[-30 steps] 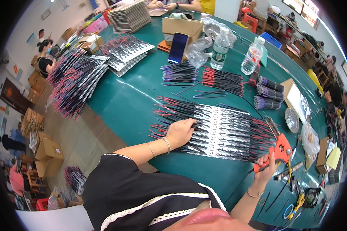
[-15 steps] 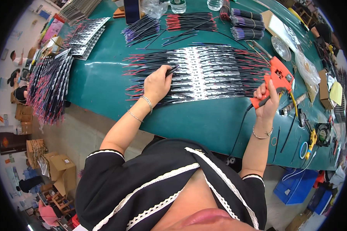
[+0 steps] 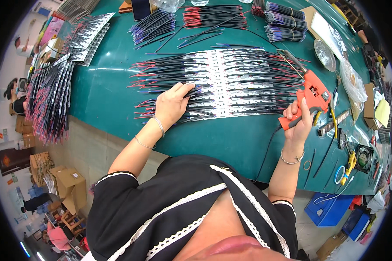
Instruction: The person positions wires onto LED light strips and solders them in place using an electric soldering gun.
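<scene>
A white sheet of circuit boards (image 3: 220,82) lies on the green table, with rows of black wires running across it and red and blue wire ends fanning out on both sides. My left hand (image 3: 172,103) rests over the sheet's left side, thumb and forefinger pinched on a black wire (image 3: 197,88); its far end is hard to make out. To the right of the sheet, my right hand (image 3: 298,119) grips the handle of a red soldering gun (image 3: 314,92). The gun's thin metal tip points up and left, over the wire ends on the right.
Wire bundles (image 3: 285,21) and loose red-ended wires (image 3: 213,17) lie at the back. More wired boards (image 3: 52,98) hang over the left table edge. A metal dish (image 3: 324,55), plastic bag (image 3: 352,82), tape roll (image 3: 340,172) and small fan (image 3: 364,158) sit at the right.
The view has shifted slightly. My left hand has moved a little toward me along the sheet's left side, still pinching. My right hand keeps hold of the soldering gun at the sheet's right.
</scene>
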Available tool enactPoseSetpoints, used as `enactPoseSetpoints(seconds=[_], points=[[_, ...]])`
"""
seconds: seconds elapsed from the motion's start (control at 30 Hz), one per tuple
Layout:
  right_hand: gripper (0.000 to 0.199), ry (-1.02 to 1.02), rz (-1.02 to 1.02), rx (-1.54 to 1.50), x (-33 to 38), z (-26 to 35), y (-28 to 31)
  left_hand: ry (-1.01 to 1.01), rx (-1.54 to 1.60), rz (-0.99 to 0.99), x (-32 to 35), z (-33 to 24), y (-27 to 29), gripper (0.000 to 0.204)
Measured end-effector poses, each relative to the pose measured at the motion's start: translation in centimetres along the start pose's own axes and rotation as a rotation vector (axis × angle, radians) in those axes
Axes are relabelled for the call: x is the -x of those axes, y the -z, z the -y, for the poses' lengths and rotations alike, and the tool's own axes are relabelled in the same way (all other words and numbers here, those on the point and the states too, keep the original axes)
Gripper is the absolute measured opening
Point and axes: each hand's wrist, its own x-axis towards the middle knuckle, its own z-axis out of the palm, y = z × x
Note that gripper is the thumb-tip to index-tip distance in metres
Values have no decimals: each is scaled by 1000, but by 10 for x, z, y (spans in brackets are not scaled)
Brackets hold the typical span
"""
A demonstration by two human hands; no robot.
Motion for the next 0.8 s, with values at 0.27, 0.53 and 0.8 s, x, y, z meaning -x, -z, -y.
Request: enactPoseSetpoints(seconds=[0.27,0.53,0.8], points=[[29,28,14,-6,4,4,-11,144,253,278,-37,-2,58,19],[32,54,62,63,15,17,-25,-34,389,223,-93,-35,83,13],[35,68,119,179,50,7,-38,-32,301,316,-93,0,27,18]])
